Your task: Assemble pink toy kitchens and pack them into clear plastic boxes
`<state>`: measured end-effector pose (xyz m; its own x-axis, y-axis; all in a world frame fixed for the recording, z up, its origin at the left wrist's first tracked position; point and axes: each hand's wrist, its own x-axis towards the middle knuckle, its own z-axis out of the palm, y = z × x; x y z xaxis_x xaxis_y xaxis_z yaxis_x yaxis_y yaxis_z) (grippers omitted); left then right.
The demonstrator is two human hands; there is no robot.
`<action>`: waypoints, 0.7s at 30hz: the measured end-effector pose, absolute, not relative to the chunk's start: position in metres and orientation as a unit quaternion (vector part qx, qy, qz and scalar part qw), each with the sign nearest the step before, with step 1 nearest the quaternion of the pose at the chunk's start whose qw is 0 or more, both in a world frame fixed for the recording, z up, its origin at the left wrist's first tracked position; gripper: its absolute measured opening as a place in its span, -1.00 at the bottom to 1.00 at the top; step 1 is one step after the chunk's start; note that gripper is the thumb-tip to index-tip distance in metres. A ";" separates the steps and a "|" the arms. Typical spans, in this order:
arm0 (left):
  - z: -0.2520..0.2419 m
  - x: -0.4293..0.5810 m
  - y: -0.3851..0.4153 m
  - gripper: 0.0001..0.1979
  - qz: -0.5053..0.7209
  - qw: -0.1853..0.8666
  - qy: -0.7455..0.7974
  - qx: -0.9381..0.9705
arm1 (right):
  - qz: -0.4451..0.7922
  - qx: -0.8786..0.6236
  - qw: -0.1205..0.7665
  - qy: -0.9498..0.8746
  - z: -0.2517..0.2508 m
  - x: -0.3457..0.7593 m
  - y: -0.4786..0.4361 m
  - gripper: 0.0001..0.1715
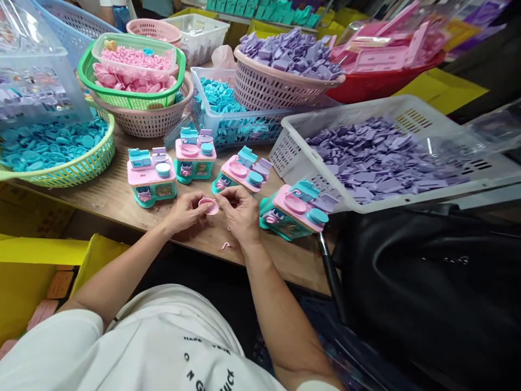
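Note:
Both my hands meet over the front of the wooden table. My left hand and my right hand pinch a small round pink plastic piece between their fingertips. A tiny pink hook-shaped part lies on the table just below my right hand. Several pink-and-teal toy kitchen sets stand in a row behind my hands: one at the left, one behind, one in the middle, and one tilted right beside my right hand.
A white crate of purple parts stands at the right. Baskets of teal parts, pink parts, teal blocks and purple blocks crowd the back. A black bag is at the lower right, yellow bins at the lower left.

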<state>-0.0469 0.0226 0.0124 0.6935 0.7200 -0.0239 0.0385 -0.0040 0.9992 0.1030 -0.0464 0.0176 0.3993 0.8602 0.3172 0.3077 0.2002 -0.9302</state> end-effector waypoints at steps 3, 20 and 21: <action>0.010 -0.047 0.026 -0.48 0.259 0.685 0.272 0.624 | 0.224 -0.581 0.618 -0.480 0.010 0.095 -0.039 -0.76; 0.023 -0.050 0.029 -0.53 0.236 0.775 0.278 0.516 | 0.140 -0.557 0.444 -0.687 0.030 0.122 -0.061 -0.77; 0.023 -0.049 0.028 -0.53 0.244 0.772 0.282 0.515 | 0.121 -0.568 0.439 -0.685 0.029 0.121 -0.060 -0.76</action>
